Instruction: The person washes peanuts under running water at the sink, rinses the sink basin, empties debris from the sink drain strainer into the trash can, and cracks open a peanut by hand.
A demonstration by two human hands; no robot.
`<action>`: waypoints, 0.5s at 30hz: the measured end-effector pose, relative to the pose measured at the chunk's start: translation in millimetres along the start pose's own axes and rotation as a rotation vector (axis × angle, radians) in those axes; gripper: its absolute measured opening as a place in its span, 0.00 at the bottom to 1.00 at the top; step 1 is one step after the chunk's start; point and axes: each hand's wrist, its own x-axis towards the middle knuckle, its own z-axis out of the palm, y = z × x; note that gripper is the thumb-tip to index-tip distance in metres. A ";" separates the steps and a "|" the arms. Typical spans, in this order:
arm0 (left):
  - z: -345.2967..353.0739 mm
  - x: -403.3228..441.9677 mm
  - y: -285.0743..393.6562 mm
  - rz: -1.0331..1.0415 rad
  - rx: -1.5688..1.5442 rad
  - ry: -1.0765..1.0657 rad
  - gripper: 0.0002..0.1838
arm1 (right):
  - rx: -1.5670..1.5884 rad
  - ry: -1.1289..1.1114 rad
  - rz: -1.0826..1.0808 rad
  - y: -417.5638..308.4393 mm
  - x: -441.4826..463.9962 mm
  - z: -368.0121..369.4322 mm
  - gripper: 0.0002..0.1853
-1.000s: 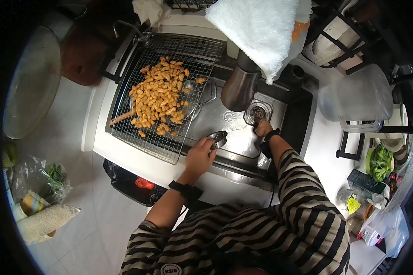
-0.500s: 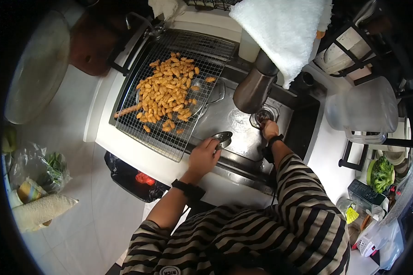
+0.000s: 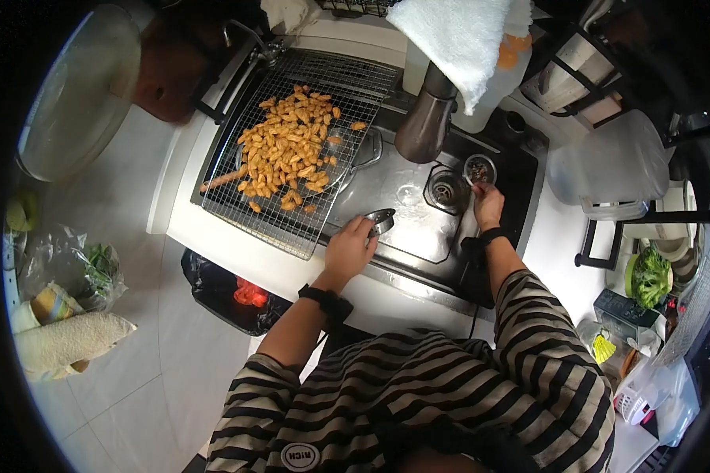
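My left hand (image 3: 350,252) is closed on a small round metal drain cover (image 3: 382,222), held over the sink's near side. In my right hand (image 3: 489,206) is a round sink strainer (image 3: 480,168) with dark bits of debris inside, gripped by its near rim. It is beside the drain hole (image 3: 444,191), at the right of the steel sink (image 3: 398,240). The drain hole is uncovered. Above the sink hangs a dark brown faucet (image 3: 426,126) with a white towel (image 3: 454,43) over it.
Unshelled peanuts (image 3: 288,150) are heaped on a wire rack (image 3: 292,236) across the sink's left part. A clear plastic container (image 3: 607,165) stands on the right counter. A bin with a black bag (image 3: 205,288) sits below the left counter edge.
My right hand has lifted the strainer out of the drain hole and moved it to the right. My left hand still holds the drain cover in about the same place.
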 end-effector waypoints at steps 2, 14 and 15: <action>-0.4 -0.8 -0.6 -0.008 -0.020 -0.008 0.11 | 0.001 0.023 -0.001 -13.0 -2.8 -13.3 0.06; -6.0 -11.8 -10.2 0.249 -0.212 0.139 0.11 | -0.088 -0.142 -0.232 -78.2 -83.9 -67.6 0.06; -8.3 -16.1 -10.5 0.243 -0.235 0.145 0.11 | -0.074 -0.161 -0.192 -90.4 -95.3 -70.2 0.07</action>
